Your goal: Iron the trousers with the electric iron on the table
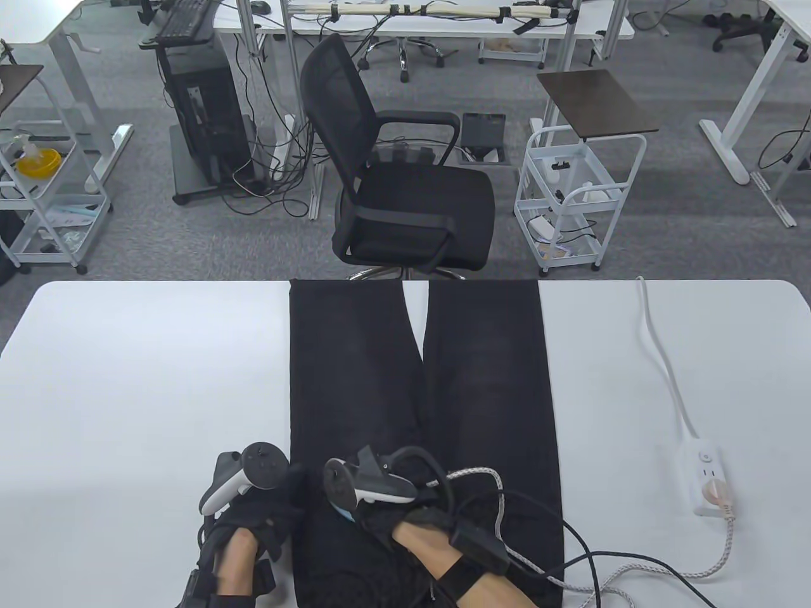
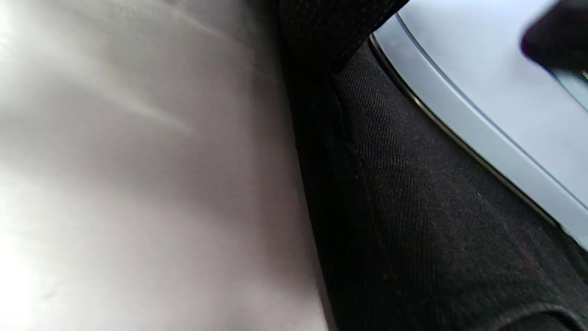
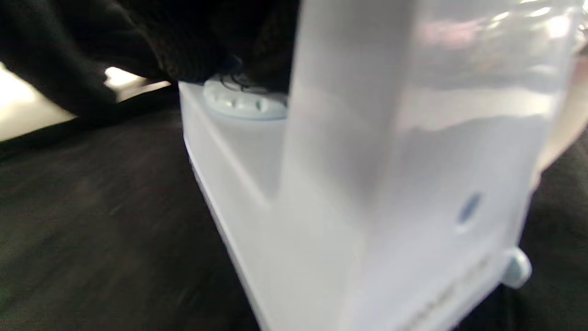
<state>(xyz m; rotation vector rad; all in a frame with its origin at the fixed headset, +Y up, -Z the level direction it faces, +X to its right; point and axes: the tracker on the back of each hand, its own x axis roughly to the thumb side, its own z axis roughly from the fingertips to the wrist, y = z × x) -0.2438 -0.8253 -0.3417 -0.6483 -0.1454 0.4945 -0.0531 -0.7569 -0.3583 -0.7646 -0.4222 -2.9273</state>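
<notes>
Office or lab workspace. Grey carpet floor (image 1: 158, 240), black mesh office chair (image 1: 405, 190) behind the white table (image 1: 146, 380), height-adjustable white desks (image 1: 754, 95) around the edges, a PC tower on a stand (image 1: 206, 126) with tangled cables, keyboard (image 1: 184, 19) above it, white wire utility carts (image 1: 570, 196) on casters, floor power box (image 1: 485, 136).

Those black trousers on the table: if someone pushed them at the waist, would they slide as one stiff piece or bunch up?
Probably bunch up. The trousers lie limp and flat on the table, as soft cloth does. The left wrist view shows a coarse twill weave, so they likely drag rather than glide. The left hand at their edge may help hold them in place.
</notes>
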